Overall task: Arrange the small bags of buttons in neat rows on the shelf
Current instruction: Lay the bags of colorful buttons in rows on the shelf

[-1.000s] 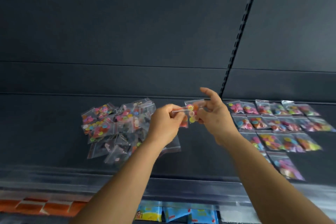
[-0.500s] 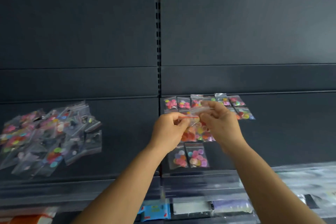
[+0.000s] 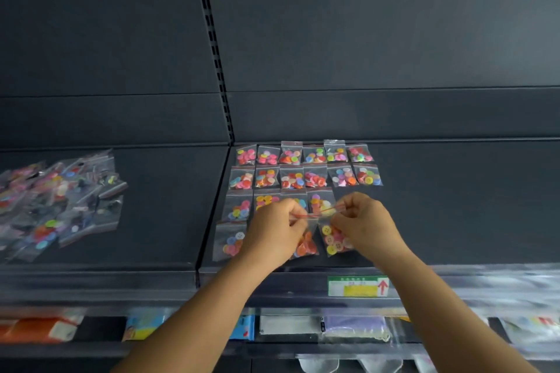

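The small bag of buttons (image 3: pixel 333 236) hangs between both hands, just above the rows of laid bags (image 3: pixel 303 166). The left hand (image 3: pixel 277 232) and right hand (image 3: pixel 362 221) each pinch its red-striped top edge. It looks light, limp and slippery; holding by the seal suits it. The unsorted pile (image 3: pixel 57 200) lies well left of the hands.

Clear button bag (image 3: pixel 333 239) hangs over rowed bags (image 3: pixel 303 166); blurry loose pile (image 3: pixel 57 203), perhaps unsorted.
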The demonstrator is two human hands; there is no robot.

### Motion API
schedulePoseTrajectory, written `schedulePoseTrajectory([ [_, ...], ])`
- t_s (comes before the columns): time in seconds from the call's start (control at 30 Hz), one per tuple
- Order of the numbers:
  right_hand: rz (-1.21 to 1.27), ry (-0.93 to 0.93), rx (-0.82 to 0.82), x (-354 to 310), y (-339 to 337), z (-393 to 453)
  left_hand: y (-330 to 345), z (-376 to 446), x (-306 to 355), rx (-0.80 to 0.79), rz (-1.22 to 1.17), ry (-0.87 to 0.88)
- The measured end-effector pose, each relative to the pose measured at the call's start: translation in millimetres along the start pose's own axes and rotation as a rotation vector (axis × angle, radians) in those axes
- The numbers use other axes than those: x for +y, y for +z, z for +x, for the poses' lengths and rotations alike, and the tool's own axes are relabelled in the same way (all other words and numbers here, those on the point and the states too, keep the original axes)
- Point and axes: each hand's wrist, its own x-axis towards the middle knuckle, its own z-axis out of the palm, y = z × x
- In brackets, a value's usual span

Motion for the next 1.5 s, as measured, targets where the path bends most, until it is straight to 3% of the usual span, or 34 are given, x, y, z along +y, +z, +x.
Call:
schedulePoseTrajectory([
  [0.23,-0.351,-0.111,0.015,3.7,9.6,-2.7,6.2,-6.7,-2.0,0.107,0.353,0.128],
  [0.33,-0.471,-0.211,0.025,4.0,3.7,-7.4,5.6,-11.2,-5.0,0.142,0.357,0.176],
  [0.43,-0.54,-0.297,-0.117,4.8,-0.4,-11.7,7.9,-17.0,-7.6,0.043,0.327,0.214],
  [0.63,-0.528,-0.397,-0.179,3.4,0.6,-16.4,9.6,-21.1,-9.0,-0.07,0.44,0.197],
  [1.03,-0.594,-0.382,-0.226,1.6,5.4,-19.9,8.8,-26.3,-7.8,-0.072,0.5,0.179],
  [1.27,-0.634,-0.499,-0.165,-17.8,19.2,-20.6,-15.2,-34.4,-13.8,0.071,0.502,0.188],
  [1.5,-0.689,-0.64,-0.222,-60.6,71.4,-23.0,-74.3,-46.6,-55.3,0.192,0.55,0.107],
])
